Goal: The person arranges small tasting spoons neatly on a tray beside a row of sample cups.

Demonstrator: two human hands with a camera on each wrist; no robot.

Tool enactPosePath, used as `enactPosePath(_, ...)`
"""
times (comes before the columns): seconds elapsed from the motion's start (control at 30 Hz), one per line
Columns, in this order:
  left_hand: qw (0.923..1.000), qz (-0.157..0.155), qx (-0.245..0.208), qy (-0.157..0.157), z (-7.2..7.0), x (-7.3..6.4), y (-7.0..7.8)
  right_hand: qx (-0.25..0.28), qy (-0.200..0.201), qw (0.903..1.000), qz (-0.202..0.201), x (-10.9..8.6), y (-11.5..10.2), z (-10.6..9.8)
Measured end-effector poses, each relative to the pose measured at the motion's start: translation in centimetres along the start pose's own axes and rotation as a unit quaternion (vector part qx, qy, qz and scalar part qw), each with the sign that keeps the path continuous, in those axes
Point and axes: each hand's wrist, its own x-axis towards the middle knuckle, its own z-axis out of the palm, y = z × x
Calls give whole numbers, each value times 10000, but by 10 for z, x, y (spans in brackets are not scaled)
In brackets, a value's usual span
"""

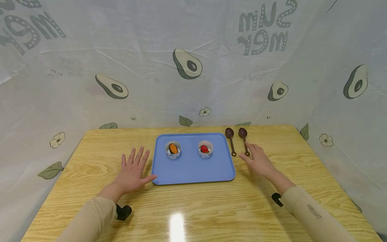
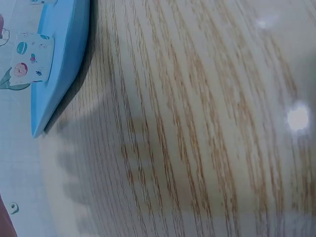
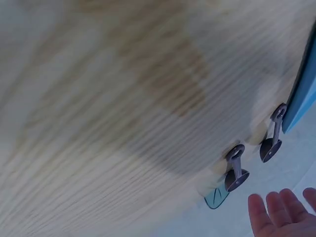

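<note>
2 hands (image 1: 131,176) (image 1: 259,160), 1 tray (image 1: 193,172), 2 spoons (image 1: 229,132) (image 1: 243,132).

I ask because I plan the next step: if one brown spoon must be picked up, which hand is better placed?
Probably the right hand: it is open, right beside the brown spoons. The left hand is at the opposite side of the blue tray, farther away.

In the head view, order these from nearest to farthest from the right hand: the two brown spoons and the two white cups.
Nearest first:
1. Right spoon, close to the right hand.
2. Left spoon, beside the blue tray.
3. Right cup, on the tray's right half.
4. Left cup, on its left half.
</note>
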Motion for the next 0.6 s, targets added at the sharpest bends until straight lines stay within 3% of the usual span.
enactPosePath(0.2, 9999, -12, -29, -108, -1, 1, 3, 891, 140, 9945, 527, 19, -4, -1)
enactPosePath(0.43, 9994, 84, -261, -189, 2, 6, 5, 1361, 176, 9838, 1150, 37, -5, -1)
enactPosePath(0.6, 9992, 137, -328, -188, 7, 10, 5, 1470, 114, 9798, 1355, 50, -6, 3)
